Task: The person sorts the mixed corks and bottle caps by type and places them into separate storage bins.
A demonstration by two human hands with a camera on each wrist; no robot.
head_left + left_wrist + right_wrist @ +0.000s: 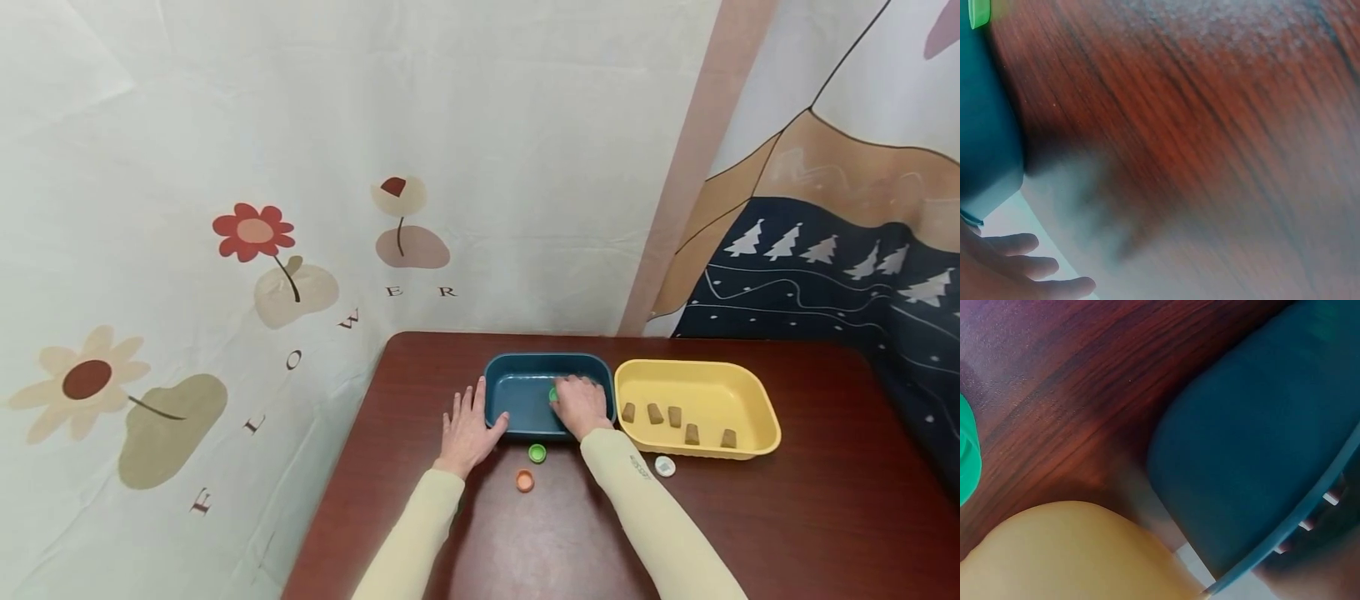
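A dark blue plastic bin (pixel 527 408) stands on the table. My left hand (pixel 467 435) lies at its left side with fingers spread and straight, thumb beside the front rim; its fingers (pixel 1032 265) also show in the left wrist view. My right hand (pixel 581 404) reaches down inside the bin with curled fingers. A green bottle cap (pixel 554 394) shows at those fingertips, pinched and partly hidden by them. In front of the bin lie another green bottle cap (pixel 537 453) and an orange bottle cap (pixel 525 481).
To the right, a yellow bin (pixel 720 392) stands close against the blue one, with several brown cork-like pieces (pixel 675 416) in it. A round white cap (pixel 664 466) lies before it on the dark red wooden table (pixel 570 533). Behind the table hangs a printed cloth (pixel 525 167).
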